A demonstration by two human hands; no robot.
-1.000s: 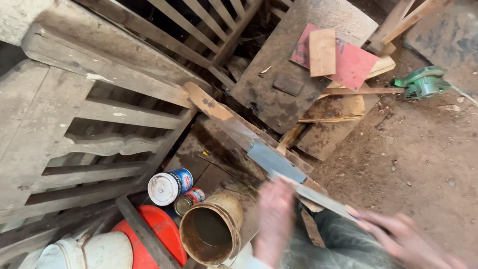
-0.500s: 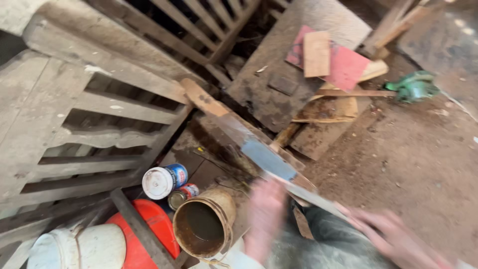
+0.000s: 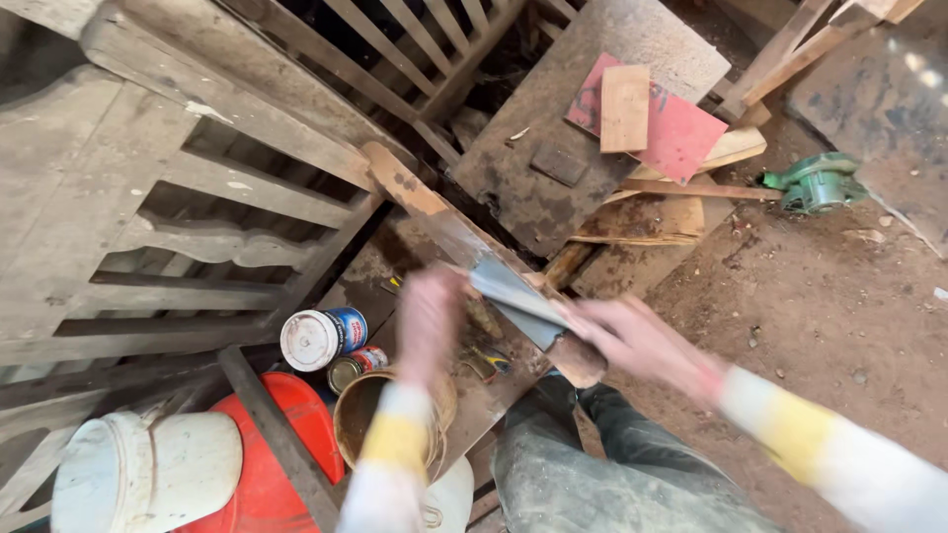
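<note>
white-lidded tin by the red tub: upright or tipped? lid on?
Tipped. The tin lies on its side, white lid on and facing the camera, blue wall showing behind it, beside a smaller can.

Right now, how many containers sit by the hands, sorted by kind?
Cans with lids or tops showing: 2, a white-lidded can and a small can
Open rusty bucket: 1
White plastic tub: 1
Red basin: 1
Total: 5
</note>
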